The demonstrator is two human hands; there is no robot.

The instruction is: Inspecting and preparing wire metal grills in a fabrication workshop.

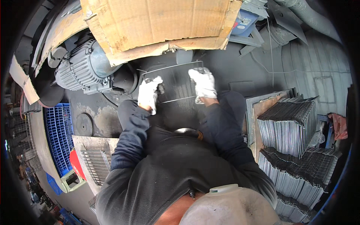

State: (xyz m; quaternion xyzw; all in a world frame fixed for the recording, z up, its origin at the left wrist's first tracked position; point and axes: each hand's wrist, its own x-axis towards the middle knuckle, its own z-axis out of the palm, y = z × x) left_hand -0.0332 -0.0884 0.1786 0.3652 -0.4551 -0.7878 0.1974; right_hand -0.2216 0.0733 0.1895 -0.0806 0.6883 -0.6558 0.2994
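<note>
Both of my hands wear white work gloves with dark, dirty fingers. Between them is a thin rectangular metal wire frame (172, 66), held out in front of my body above the dark floor. My left hand (149, 93) is closed on its left end. Its right end is in the closed grip of my right hand (203, 83). Dark floor shows through the frame's middle. My gloves cover parts of both short sides.
A grey electric motor (84, 67) stands at left front. Overhead ahead hangs a large cardboard sheet (157, 22). Stacked wire racks (288, 127) rise at my right. To my left are a blue plastic crate (59, 135) and several wire pieces (93, 165) on a board.
</note>
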